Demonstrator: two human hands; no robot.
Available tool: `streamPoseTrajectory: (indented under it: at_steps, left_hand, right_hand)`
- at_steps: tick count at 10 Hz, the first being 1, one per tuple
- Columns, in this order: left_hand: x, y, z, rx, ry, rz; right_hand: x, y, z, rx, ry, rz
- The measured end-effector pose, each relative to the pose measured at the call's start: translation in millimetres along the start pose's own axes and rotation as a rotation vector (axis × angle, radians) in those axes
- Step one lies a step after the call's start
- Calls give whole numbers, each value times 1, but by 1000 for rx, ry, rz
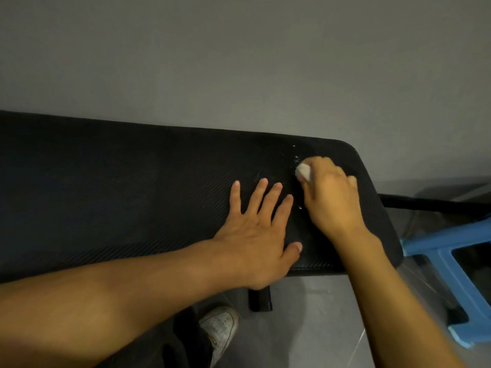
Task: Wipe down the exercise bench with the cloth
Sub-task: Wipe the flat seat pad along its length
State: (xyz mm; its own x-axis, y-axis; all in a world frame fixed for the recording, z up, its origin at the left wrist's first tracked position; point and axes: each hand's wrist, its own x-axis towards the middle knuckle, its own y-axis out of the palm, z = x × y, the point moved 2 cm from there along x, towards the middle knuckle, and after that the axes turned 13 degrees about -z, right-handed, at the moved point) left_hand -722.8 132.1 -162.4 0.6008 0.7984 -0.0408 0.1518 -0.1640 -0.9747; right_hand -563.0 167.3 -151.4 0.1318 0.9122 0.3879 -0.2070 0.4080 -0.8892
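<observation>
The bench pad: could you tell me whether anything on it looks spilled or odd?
Small white specks dot the bench just beyond the cloth the right hand grips; nothing else stands out.

Bench pad (119, 197): no text or logo legible.
Cloth (303, 171): no print legible.
Shoe (220, 328): no brand mark legible.
Blue stool (438, 244): no label legible.

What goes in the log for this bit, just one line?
step: wiping | right hand grips cloth on bench, beside white specks | left hand flat on bench | blue stool at bench end
</observation>
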Motion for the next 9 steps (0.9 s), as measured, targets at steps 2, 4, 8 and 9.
streamPoseTrajectory:
  at_steps: [2,4,8,9]
  left_hand:
    - [0,0,1,-1,7,5]
    - [1,-1,1,0,-1,13]
    - [0,0,1,6,0,1]
    - [0,1,1,4,4,0]
  right_hand:
    - [-33,-18,-14,26,-41,43]
    - [-19,-11,-3,46,19,19]
    - [7,-4,-7,33,96,-8]
    - [-16,-13,-3,62,60,13]
